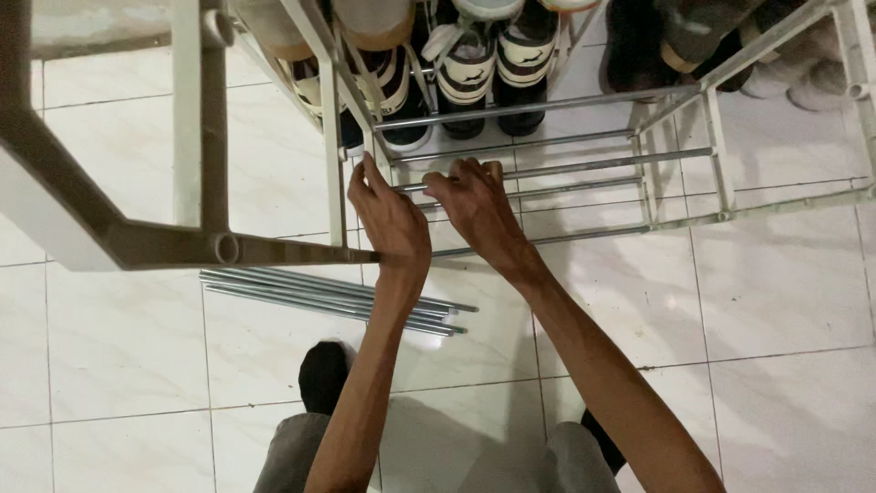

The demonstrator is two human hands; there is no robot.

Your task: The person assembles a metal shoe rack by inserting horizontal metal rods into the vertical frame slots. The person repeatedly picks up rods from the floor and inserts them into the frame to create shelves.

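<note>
A person crouches on a white tiled floor [785, 292], knees and dark socks at the near edge, both forearms stretched forward. Just beyond the left sock, a bundle of loose rods [310, 292] lies on the tiles, partly crossed by the left forearm. The left hand [391, 219] reaches to the rack's [721, 155] white upright, fingers extended together against it. Just beside it, the right hand [474, 203] curls its fingers over a steel rail [593, 167] of the low shelf. Farther back, shoes [474, 64] stand toe-down on the upper rails. A white frame [137, 242] crosses the view at left.
</note>
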